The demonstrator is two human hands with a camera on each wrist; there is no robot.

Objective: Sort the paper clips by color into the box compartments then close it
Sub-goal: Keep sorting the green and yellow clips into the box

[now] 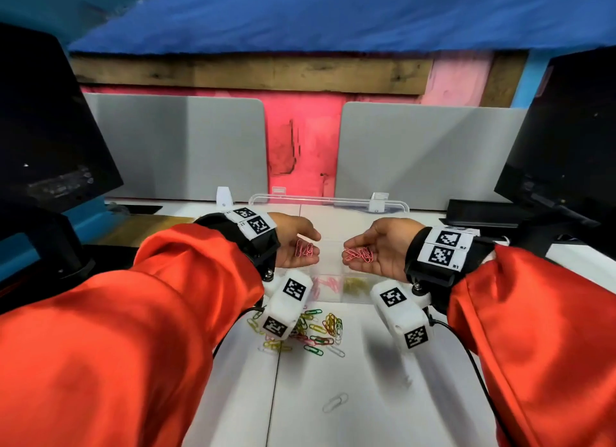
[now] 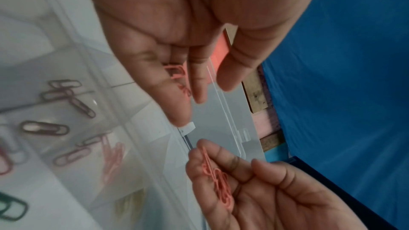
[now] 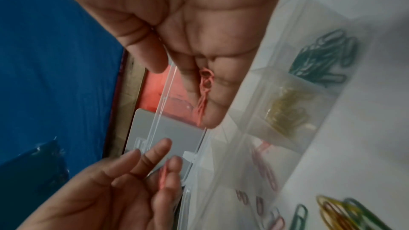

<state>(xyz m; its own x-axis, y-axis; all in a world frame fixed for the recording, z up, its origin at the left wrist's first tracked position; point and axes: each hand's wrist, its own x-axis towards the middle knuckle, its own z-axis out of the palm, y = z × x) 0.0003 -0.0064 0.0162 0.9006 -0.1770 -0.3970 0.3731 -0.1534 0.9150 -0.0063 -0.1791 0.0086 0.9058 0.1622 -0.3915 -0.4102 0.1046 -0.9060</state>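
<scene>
Head view takes in the whole scene: both hands palm-up over the clear box [image 1: 328,281], its lid [image 1: 328,201] standing open beyond the fingertips. Only the right wrist view shows the green clips [image 3: 325,59] and yellow clips [image 3: 287,113] already in their compartments, out past the right fingers. White worktop [image 1: 350,396], grey divider panels [image 1: 173,143] behind, dark monitors either side, blue sheet overhead. The left hand [image 1: 295,245] is cupped, fingers loosely curled, cradling a few pink clips [image 1: 305,249]. The right hand [image 1: 380,250] is cupped too, a bigger pink bunch [image 1: 359,255] lying across its relaxed fingers. Below both wrists, the mixed pile [image 1: 316,330] waits on the worktop, one white clip [image 1: 335,402] apart, nearer the person.
</scene>
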